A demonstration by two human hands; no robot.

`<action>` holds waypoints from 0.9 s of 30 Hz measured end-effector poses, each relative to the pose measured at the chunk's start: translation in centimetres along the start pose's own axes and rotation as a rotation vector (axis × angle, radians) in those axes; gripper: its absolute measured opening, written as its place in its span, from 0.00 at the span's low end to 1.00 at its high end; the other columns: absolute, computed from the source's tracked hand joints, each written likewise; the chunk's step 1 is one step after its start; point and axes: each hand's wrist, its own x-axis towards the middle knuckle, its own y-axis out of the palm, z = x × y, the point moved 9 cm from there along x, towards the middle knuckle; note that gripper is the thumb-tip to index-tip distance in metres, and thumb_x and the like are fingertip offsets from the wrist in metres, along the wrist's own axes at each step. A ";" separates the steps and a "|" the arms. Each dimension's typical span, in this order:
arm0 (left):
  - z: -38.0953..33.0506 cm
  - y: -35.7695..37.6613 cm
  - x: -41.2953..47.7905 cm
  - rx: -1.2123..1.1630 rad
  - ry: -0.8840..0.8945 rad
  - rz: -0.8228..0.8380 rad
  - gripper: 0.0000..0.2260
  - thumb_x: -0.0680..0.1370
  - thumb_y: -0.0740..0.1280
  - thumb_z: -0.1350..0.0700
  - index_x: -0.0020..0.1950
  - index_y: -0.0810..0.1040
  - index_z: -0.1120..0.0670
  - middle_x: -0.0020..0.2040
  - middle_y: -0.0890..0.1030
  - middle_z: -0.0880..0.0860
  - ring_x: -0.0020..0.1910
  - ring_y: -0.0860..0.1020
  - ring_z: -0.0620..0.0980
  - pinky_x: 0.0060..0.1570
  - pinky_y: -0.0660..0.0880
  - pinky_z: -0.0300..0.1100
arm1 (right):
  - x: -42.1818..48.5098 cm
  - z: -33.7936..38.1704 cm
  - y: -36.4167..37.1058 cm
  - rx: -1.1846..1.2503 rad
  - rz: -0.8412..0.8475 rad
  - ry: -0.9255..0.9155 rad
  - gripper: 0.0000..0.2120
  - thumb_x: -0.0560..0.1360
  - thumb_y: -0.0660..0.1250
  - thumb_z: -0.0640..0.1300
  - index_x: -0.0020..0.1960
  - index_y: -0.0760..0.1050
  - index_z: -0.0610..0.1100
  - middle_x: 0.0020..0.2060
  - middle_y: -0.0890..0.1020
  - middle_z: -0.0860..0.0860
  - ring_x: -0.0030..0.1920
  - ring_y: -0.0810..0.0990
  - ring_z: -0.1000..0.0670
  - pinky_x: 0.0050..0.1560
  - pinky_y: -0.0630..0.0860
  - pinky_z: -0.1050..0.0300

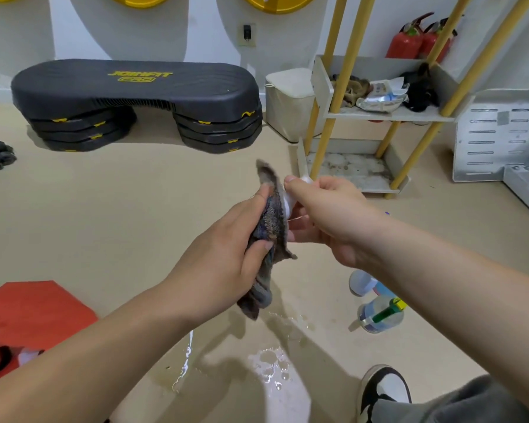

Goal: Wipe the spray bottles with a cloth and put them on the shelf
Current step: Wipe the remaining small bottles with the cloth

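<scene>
- Grey cloth [271,227]: bunched in the left hand [226,254]. Its fingers [264,195] and thumb are curled round the cloth and press one face against the bottle. A loose tail hangs below the palm.
- White spray bottle [288,206]: held in mid-air over the floor [119,224] by the right hand [327,218], whose fingers are wrapped round it. Hand and cloth hide most of the body, so which end faces up cannot be told.
- Waiting bottles: a clear bottle [361,282] and a green-and-yellow trigger bottle [379,314] sit on the floor under the right forearm, close together.
- Yellow-posted shelf [388,116]: stands ahead and to the right, well apart from the hands. The upper tier carries rags and packets; the bottom tier [348,169] looks stained.
- Status, as a judgement: wiping is in progress on this bottle and none has reached the shelf.
- Hazard, slipping: a puddle [269,367] lies on the floor below the hands, near the shoe [385,389]. Stepping toward the shelf through it could cost the person their footing.
- Hazard, dropped bottle: a wet body rubbed hard by the cloth may twist out of the right-hand grip.
- Hazard, discharge: with the trigger unseen, squeezing could spray more liquid.
- Hazard, re-soiling: the stained bottom tier may dirty a clean bottle, and the crowded upper tier may tip one.
</scene>
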 end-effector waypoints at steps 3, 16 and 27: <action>-0.7 -0.7 -0.3 0.181 0.064 -0.109 0.31 0.81 0.62 0.47 0.84 0.57 0.42 0.65 0.75 0.45 0.61 0.78 0.50 0.52 0.80 0.53 | -0.2 0.1 0.5 0.005 0.034 0.004 0.23 0.81 0.68 0.51 0.63 0.75 0.31 0.35 0.84 0.43 0.30 0.81 0.47 0.36 0.83 0.55; 4.6 2.9 -0.8 -1.195 -0.785 -0.022 0.15 0.81 0.60 0.51 0.50 0.84 0.57 0.47 0.83 0.62 0.44 0.81 0.58 0.49 0.76 0.50 | -0.7 1.5 0.5 -0.141 0.268 -0.096 0.13 0.85 0.63 0.43 0.63 0.73 0.33 0.42 0.79 0.41 0.35 0.77 0.47 0.38 0.81 0.50; 0.5 0.3 0.3 -0.358 -0.234 -0.015 0.06 0.83 0.63 0.44 0.56 0.76 0.44 0.43 0.87 0.49 0.44 0.86 0.52 0.48 0.81 0.58 | -1.7 2.7 1.6 -0.394 0.103 -0.315 0.17 0.80 0.71 0.53 0.48 0.72 0.40 0.32 0.78 0.43 0.31 0.78 0.46 0.33 0.75 0.54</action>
